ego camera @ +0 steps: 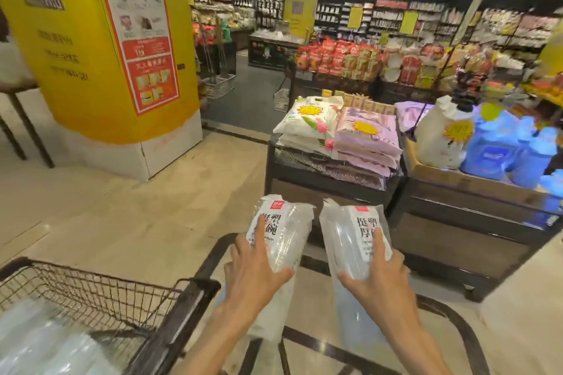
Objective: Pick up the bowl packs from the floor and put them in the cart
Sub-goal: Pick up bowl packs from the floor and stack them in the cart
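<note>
Showing stacked clear bowls through see-through wrap, each of two long packs carried a white label with black characters and a small red tag on top. Both arms reached forward, the left hand [253, 265] grasping the left pack [281, 231] and the right hand [380, 274] grasping the right pack [353, 240], fingers laid over the labels and thumbs curled round the inner sides. Side by side but apart, the packs were held above the floor [146, 216], just right of the wire cart [100, 298], where more clear packs lay.
</note>
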Demonstrator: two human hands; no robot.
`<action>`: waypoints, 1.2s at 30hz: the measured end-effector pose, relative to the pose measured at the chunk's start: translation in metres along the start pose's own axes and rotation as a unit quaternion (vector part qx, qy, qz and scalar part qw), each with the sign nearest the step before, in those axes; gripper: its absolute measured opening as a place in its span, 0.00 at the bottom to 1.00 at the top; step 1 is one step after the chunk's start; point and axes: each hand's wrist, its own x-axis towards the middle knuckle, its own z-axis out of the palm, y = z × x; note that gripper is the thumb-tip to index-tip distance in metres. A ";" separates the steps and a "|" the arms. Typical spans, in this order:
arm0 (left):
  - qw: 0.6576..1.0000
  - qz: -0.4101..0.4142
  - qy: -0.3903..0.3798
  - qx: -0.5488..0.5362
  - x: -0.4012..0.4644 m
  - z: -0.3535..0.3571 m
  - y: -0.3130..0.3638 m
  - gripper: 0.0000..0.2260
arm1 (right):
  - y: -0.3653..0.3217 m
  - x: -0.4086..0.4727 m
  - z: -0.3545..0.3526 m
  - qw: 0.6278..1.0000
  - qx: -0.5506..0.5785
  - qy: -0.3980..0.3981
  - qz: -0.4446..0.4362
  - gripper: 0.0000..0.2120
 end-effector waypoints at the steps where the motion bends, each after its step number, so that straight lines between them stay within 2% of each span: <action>1: 1.000 -0.009 0.001 0.002 0.028 -0.002 0.003 0.56 | -0.011 0.028 0.002 1.000 0.001 0.001 -0.006 0.57; 6: 0.998 -0.051 0.035 0.006 0.153 -0.007 -0.009 0.57 | -0.077 0.166 0.029 0.998 0.006 -0.016 -0.060 0.58; 11: 0.986 -0.142 0.081 0.024 0.266 -0.021 -0.053 0.54 | -0.168 0.298 0.079 0.984 0.012 -0.047 -0.173 0.56; 17: 0.943 -0.275 0.184 -0.022 0.358 -0.040 -0.123 0.55 | -0.302 0.414 0.145 0.939 -0.004 -0.109 -0.325 0.57; 18: 0.940 -0.282 0.191 -0.026 0.362 -0.042 -0.125 0.55 | -0.312 0.421 0.147 0.937 -0.017 -0.117 -0.327 0.57; 20: 0.902 -0.355 0.245 -0.024 0.373 -0.061 -0.155 0.54 | -0.379 0.445 0.180 0.899 -0.019 -0.152 -0.410 0.58; 21: 0.904 -0.353 0.241 -0.023 0.377 -0.063 -0.153 0.54 | -0.382 0.450 0.175 0.904 -0.027 -0.147 -0.402 0.58; 23: 0.849 -0.432 0.302 -0.016 0.363 -0.087 -0.185 0.53 | -0.457 0.441 0.210 0.850 -0.012 -0.187 -0.492 0.57; 24: 0.850 -0.433 0.301 -0.014 0.369 -0.090 -0.186 0.54 | -0.460 0.447 0.208 0.858 -0.012 -0.190 -0.477 0.57; 26: 0.783 -0.514 0.349 -0.018 0.343 -0.108 -0.214 0.55 | -0.523 0.422 0.245 0.800 -0.002 -0.229 -0.555 0.57; 27: 0.779 -0.519 0.351 -0.021 0.344 -0.110 -0.217 0.55 | -0.529 0.422 0.245 0.800 -0.014 -0.233 -0.553 0.57; 29: 0.721 -0.570 0.394 -0.014 0.317 -0.123 -0.246 0.56 | -0.578 0.385 0.278 0.739 -0.002 -0.261 -0.621 0.57; 30: 0.716 -0.571 0.401 -0.022 0.311 -0.125 -0.250 0.56 | -0.583 0.379 0.278 0.734 -0.015 -0.264 -0.626 0.57; 32: 0.668 -0.602 0.436 -0.029 0.285 -0.135 -0.277 0.56 | -0.620 0.339 0.303 0.685 0.002 -0.281 -0.672 0.57; 33: 0.665 -0.608 0.432 -0.031 0.278 -0.137 -0.279 0.56 | -0.622 0.331 0.302 0.681 -0.008 -0.285 -0.674 0.57; 35: 0.609 -0.638 0.469 -0.045 0.253 -0.147 -0.299 0.56 | -0.659 0.285 0.320 0.617 -0.006 -0.296 -0.729 0.57; 36: 0.609 -0.639 0.469 -0.042 0.249 -0.151 -0.298 0.56 | -0.662 0.278 0.319 0.614 -0.014 -0.295 -0.732 0.57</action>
